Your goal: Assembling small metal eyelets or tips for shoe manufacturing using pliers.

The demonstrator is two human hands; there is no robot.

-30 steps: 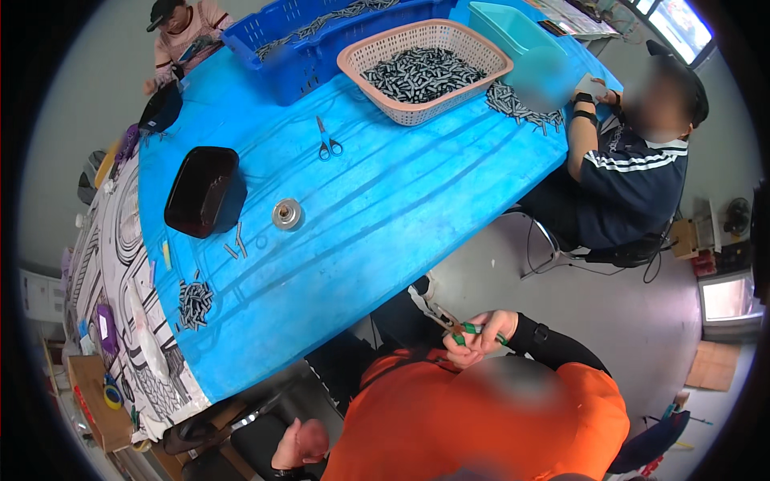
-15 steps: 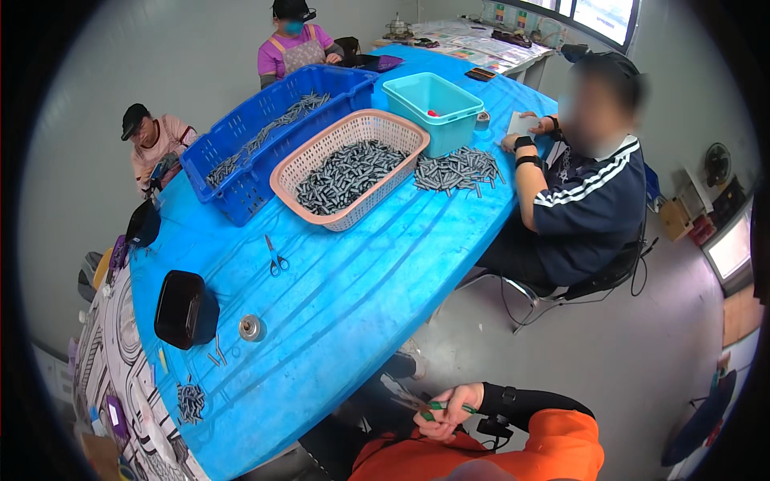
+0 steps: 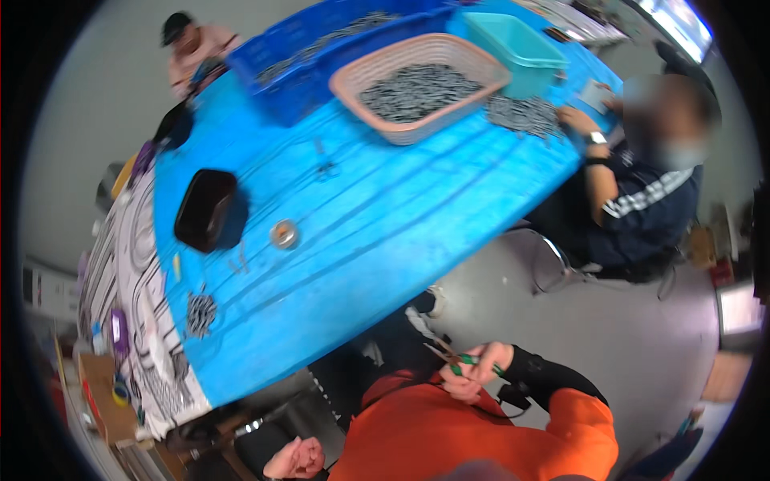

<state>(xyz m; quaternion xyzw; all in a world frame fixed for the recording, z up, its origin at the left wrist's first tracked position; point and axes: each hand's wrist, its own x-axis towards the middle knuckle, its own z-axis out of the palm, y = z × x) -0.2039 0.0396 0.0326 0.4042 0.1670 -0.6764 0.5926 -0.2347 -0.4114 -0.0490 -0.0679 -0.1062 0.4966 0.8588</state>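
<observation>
Gripping is the step in hand, as we judge it: the green-handled tool [image 3: 461,359], pliers or scissors, we can't say which, is held off the counter [image 3: 361,240], outside its near edge and in front of our orange shirt [image 3: 473,425]. Our right hand [image 3: 481,369] is wrapped round its handles, fingers curled, the tips angling up and leftward toward that edge. Off the near left corner, our left hand [image 3: 295,458] has its fingers half curled, well apart from the tool; whether it pinches anything, we cannot tell. Any cut at the counter would call for a firm hold and a lift over that near edge. And outward we go! Near the left edge lies a small pile of grey pieces [image 3: 200,315], with a black bin [image 3: 210,210] farther up and a round tin [image 3: 284,234] to its right. Blurred scissors [image 3: 325,168] lie farther in. Toward the far side, a pink basket [image 3: 397,134] stands between a blue crate [image 3: 277,100] and a turquoise bin [image 3: 533,76], while a co-worker [image 3: 650,208] sits at the right end.
</observation>
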